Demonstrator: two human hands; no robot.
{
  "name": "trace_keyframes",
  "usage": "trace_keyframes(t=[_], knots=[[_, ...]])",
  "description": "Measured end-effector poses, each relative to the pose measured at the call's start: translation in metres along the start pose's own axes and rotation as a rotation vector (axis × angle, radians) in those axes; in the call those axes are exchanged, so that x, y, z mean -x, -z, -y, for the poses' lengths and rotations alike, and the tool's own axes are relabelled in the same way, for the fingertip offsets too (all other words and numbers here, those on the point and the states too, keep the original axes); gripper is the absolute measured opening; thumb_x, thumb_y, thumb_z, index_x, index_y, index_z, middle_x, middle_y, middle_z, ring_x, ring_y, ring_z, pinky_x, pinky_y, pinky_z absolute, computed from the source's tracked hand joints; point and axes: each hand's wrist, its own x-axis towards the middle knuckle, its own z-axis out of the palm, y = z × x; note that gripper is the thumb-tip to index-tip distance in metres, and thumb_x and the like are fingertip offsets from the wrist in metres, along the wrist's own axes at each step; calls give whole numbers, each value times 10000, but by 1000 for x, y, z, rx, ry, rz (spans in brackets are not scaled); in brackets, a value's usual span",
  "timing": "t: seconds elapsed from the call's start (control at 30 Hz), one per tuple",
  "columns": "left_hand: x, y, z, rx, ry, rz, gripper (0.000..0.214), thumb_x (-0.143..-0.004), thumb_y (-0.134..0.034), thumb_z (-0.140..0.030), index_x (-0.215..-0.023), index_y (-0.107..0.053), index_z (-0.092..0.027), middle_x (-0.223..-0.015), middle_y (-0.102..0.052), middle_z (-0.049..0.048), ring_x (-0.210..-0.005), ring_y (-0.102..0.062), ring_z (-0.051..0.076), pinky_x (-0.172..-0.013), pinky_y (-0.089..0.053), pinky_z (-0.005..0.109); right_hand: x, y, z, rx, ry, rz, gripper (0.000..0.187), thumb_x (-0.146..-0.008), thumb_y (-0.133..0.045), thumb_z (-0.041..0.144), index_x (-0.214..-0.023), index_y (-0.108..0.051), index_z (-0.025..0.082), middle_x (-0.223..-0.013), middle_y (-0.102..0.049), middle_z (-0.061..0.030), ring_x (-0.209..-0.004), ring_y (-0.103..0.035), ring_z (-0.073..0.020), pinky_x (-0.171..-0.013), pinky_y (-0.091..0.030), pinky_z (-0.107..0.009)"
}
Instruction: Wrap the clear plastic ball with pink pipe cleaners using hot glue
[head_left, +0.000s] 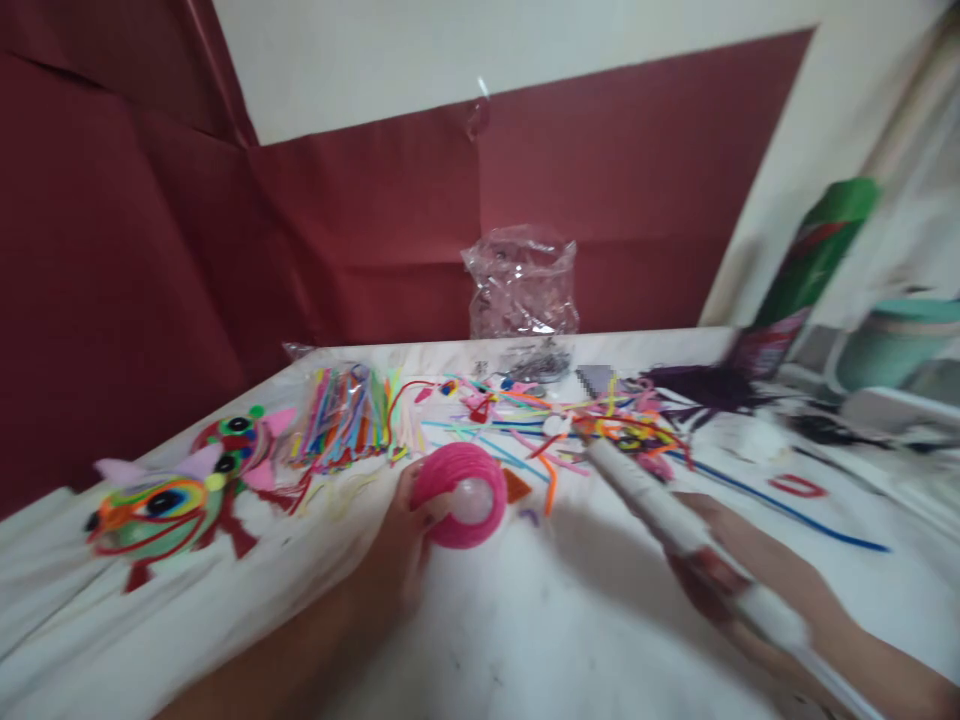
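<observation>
In the head view, my left hand (409, 515) is closed around a round body (459, 470) wound in bright pink fuzzy pipe cleaner, with a pale, smooth patch at its centre. An orange-brown pointed piece (516, 487) shows at its right side. My right hand (772, 560) grips a long white glue gun (637, 485), its tip pointing up and left, with a white cord trailing towards the lower right. Its tip is apart from the pink body. Blur hides finer detail.
Two colourful animal figures (161, 515) stand at the left. A clear bag of pipe cleaners (345, 415) lies behind my left hand. Loose pipe cleaners (525, 440) are strewn across the middle, and a long blue one (787, 505) lies at the right. A crinkled plastic bag (523, 285) stands at the back.
</observation>
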Motion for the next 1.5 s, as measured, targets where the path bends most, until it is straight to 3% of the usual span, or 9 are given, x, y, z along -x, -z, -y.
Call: trace_keyframes(t=[0.2,0.33,0.57,0.8,0.97,1.1,1.3,1.37,1.5], knots=[[-8,2,-3,110,-77,79,647,-534,-830,-307,-1112,-562,-193,-954,-693,44,-959,-649,266,-862,-495,382,12,22,7,400,160,192,405,-749,-496,90,-1117,-616,209,-1114,-650,-126,-897,-681,-236,-781,-541,-344],[-5,1,-13,220,-150,64,636,-527,-844,-304,-1093,-568,-214,-934,-691,20,-980,-637,243,-889,-489,369,23,24,-4,409,89,217,216,-878,-508,215,-1061,-621,193,-1023,-653,-125,-860,-675,-219,-751,-531,-307],[-14,15,-34,325,-195,20,523,-519,-850,-275,-964,-578,-244,-917,-689,-21,-934,-630,183,-897,-475,335,17,28,3,367,53,274,278,-853,-584,332,-1052,-675,161,-1088,-694,-174,-1009,-637,-274,-899,-495,-383],[-21,23,-41,298,-153,23,484,-530,-831,-282,-943,-581,-253,-943,-697,-18,-933,-630,188,-827,-500,330,27,36,11,322,-220,234,549,-740,-721,354,-1250,-627,174,-1192,-692,-125,-1073,-643,-285,-919,-516,-387],[-19,19,-40,319,-158,31,456,-524,-838,-282,-908,-593,-254,-961,-694,-18,-993,-618,209,-844,-500,328,37,65,-5,414,-523,1,316,-941,-592,371,-1211,-603,206,-1244,-630,-84,-1038,-640,-223,-880,-535,-434],[-20,20,-42,360,-154,23,443,-531,-847,-256,-899,-601,-253,-929,-691,-40,-957,-618,177,-856,-493,303,28,88,-10,499,-660,-113,318,-942,-598,357,-1218,-591,198,-1237,-614,-72,-1010,-640,-224,-840,-549,-428],[-23,22,-46,351,-180,-25,419,-525,-850,-245,-855,-592,-243,-839,-681,-56,-894,-624,153,-852,-498,268,24,53,12,399,-382,140,207,-820,-710,316,-987,-695,195,-1001,-707,-47,-923,-657,-215,-854,-522,-351],[-24,21,-44,338,-180,-11,422,-530,-852,-252,-866,-597,-242,-842,-687,-49,-902,-633,166,-870,-502,285,29,38,15,379,-281,196,342,-705,-759,222,-1042,-696,210,-1020,-705,-62,-963,-643,-241,-874,-503,-348],[-23,18,-34,284,-163,4,472,-535,-847,-266,-941,-608,-237,-877,-692,-32,-907,-647,185,-897,-508,328,36,38,-1,363,-217,229,425,-753,-631,148,-1171,-660,220,-1124,-696,-97,-1045,-640,-253,-903,-497,-362]])
